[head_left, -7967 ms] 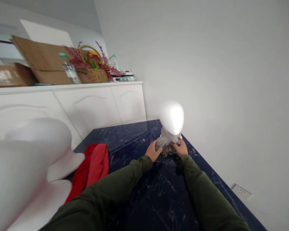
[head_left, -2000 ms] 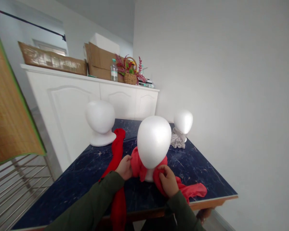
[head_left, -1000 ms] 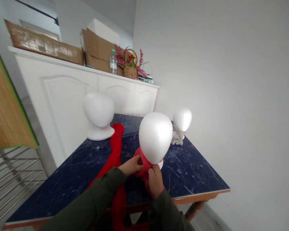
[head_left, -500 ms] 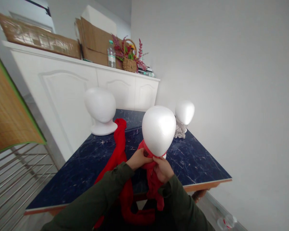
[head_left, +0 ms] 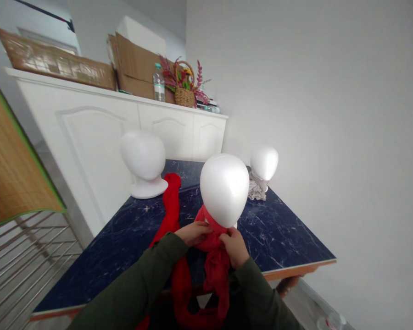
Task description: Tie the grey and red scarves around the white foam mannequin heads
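A white mannequin head (head_left: pixel 224 190) stands near the table's front edge, with a red scarf (head_left: pixel 216 270) wrapped round its neck and an end hanging down in front. My left hand (head_left: pixel 194 233) pinches the scarf at the left of the neck, just under the head. On the right side, my right hand (head_left: pixel 234 246) has its thumb and fingers closed on the same scarf. To the left, a second, brighter red scarf (head_left: pixel 172 206) lies stretched along the table and drops over the front edge.
A bare white mannequin head (head_left: pixel 143 156) stands at the back left of the blue marbled table (head_left: pixel 282 233). Another mannequin head (head_left: pixel 264 163) with a grey scarf (head_left: pixel 257 189) is at the back right. Behind, a white cabinet (head_left: pixel 96 137) carries cardboard boxes, a bottle and a flower basket.
My hands have moved apart along the scarf at the neck, the left one leftward. The hanging end has shifted a little left, and the camera view has tilted slightly.
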`<state>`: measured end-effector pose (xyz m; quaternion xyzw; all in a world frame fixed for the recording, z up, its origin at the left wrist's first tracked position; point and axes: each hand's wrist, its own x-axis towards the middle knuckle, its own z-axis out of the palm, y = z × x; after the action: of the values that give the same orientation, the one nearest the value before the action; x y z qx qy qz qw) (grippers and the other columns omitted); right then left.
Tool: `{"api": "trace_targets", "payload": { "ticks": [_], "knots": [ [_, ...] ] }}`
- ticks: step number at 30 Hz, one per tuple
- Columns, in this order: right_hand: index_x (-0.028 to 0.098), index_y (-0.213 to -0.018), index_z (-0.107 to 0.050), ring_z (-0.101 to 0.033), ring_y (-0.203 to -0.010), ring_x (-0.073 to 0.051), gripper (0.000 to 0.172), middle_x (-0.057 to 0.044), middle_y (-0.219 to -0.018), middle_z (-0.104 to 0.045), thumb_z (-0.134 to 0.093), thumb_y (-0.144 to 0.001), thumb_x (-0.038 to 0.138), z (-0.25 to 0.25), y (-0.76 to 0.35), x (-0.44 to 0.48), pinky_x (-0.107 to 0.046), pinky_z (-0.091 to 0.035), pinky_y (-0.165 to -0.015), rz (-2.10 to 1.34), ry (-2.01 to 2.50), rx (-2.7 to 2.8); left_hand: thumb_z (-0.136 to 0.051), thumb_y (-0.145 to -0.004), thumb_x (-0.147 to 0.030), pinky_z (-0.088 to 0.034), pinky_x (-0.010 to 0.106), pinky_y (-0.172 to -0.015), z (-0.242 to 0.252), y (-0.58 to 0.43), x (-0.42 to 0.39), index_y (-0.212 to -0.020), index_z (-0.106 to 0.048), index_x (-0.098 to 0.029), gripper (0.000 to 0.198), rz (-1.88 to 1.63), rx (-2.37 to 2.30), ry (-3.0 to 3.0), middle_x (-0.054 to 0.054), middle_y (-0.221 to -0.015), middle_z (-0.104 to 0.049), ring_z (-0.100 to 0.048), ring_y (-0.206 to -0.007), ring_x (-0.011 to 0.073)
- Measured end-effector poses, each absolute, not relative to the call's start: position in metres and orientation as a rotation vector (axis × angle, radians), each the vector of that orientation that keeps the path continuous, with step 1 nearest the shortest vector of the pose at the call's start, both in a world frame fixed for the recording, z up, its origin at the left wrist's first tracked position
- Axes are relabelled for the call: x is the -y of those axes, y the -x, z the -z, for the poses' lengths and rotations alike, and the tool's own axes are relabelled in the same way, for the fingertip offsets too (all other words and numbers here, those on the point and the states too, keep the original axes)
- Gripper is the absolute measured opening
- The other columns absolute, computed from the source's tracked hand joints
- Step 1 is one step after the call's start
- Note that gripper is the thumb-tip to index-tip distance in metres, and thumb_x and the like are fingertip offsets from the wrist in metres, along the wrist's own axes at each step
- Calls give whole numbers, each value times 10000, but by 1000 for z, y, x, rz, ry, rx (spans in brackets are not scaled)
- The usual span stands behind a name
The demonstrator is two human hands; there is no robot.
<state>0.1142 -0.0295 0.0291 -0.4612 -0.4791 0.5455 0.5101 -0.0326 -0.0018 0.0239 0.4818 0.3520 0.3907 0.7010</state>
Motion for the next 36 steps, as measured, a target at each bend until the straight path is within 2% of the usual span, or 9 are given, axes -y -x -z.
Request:
{"api": "trace_targets", "payload": {
  "ticks": [5, 8, 10, 13, 18, 22, 25, 30, 36],
  "knots": [
    [143, -719, -580, -517, -598, -146, 164, -37, -658, -601, -472, -596, 144, -33, -132, 27, -249, -385, -589, -652, 1325, 1704, -637, -664, -163, -309, 187, -430, -34, 31, 5, -669, -544, -155, 94, -862, -924, -758, -31, -518, -550, -459, -419, 65],
    [144, -795, -585, -526, -632, -149, 218, -45, -712, -615, -468, -611, 137, -36, -133, 27, -243, -380, -609, -550, 1325, 1747, -609, -681, -176, -382, 191, -478, -36, 30, 2, -739, -578, -141, 74, -873, -920, -648, 3, -587, -618, -551, -508, 106],
    [146, -823, -579, -523, -613, -146, 238, -39, -708, -615, -468, -612, 134, -36, -133, 27, -240, -375, -598, -528, 1327, 1745, -581, -692, -189, -451, 232, -586, -36, 32, 1, -831, -600, -116, 158, -856, -876, -602, 49, -687, -662, -611, -636, 160],
    [144, -837, -582, -521, -614, -149, 258, -44, -713, -619, -465, -608, 130, -33, -133, 27, -243, -369, -598, -495, 1331, 1739, -601, -650, -144, -476, 282, -705, -36, 41, 0, -908, -613, -88, 264, -807, -805, -644, 87, -777, -680, -634, -753, 206],
    [158, -701, -617, -514, -596, -154, 193, -33, -636, -615, -447, -613, 147, -27, -134, 19, -257, -383, -598, -779, 1185, 1683, -633, -555, -18, -475, 290, -750, -39, 54, 2, -960, -627, -103, 414, -697, -660, -861, 91, -858, -684, -639, -798, 212],
    [167, -751, -621, -552, -634, -164, 230, -12, -640, -629, -447, -603, 177, -20, -133, 13, -262, -423, -608, -1319, 889, 1360, -662, -573, -59, -466, 306, -777, -39, 55, 3, -1022, -602, -97, 455, -723, -563, -878, 117, -913, -670, -624, -867, 224],
    [166, -768, -608, -561, -609, -151, 254, -2, -635, -628, -455, -565, 165, -16, -133, 12, -251, -431, -594, -1554, 763, 1166, -666, -589, -85, -483, 299, -731, -39, 55, 0, -1014, -599, -86, 431, -778, -630, -866, 118, -891, -672, -636, -810, 217],
    [162, -676, -570, -515, -528, -119, 185, 21, -565, -589, -445, -540, 159, -11, -136, 10, -223, -402, -537, -1512, 851, 1242, -628, -658, -188, -495, 239, -568, -38, 59, -5, -864, -630, -86, 229, -861, -895, -662, 89, -753, -683, -634, -633, 169],
    [145, -612, -552, -439, -456, -91, 111, 37, -483, -523, -456, -566, 175, -4, -137, 3, -203, -334, -461, -1342, 997, 1311, -681, -567, -123, -495, 284, -724, -41, 72, -3, -899, -641, -75, 338, -814, -796, -800, 89, -824, -687, -639, -751, 210]
  ]
}}
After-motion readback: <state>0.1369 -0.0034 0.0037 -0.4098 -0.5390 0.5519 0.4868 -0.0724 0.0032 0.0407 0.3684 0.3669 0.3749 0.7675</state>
